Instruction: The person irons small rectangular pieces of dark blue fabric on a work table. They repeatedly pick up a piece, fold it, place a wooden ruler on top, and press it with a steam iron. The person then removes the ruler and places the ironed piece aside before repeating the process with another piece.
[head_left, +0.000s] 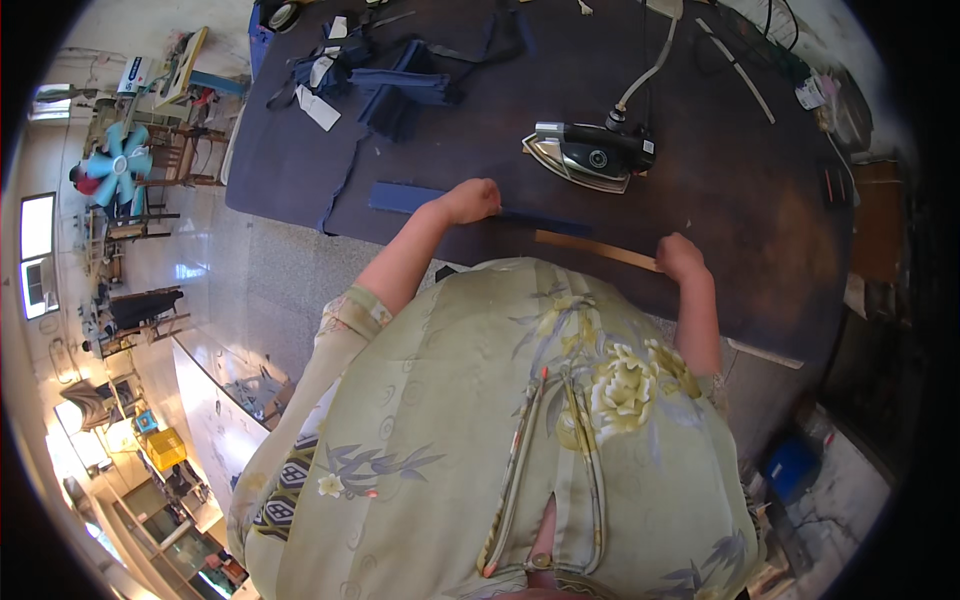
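Note:
My left hand (474, 201) is closed on a dark blue fabric strip (405, 198) lying on the dark table, its other end running right past the hand. Farther right, my right hand (681, 257) grips the end of a narrow tan strip (596, 248), perhaps card or wood, which lies just below the right end of the blue strip. Beyond both hands an electric steam iron (596, 154) rests on the table, its tip to the left and a hose rising from its rear.
On the dark ironing table (739, 187) lie folded blue fabric pieces (405, 86), white paper tags (318, 108) and a thin cord (345, 176). A pale stick (735, 69) lies at the back right. A blue fan (118, 165) stands far left.

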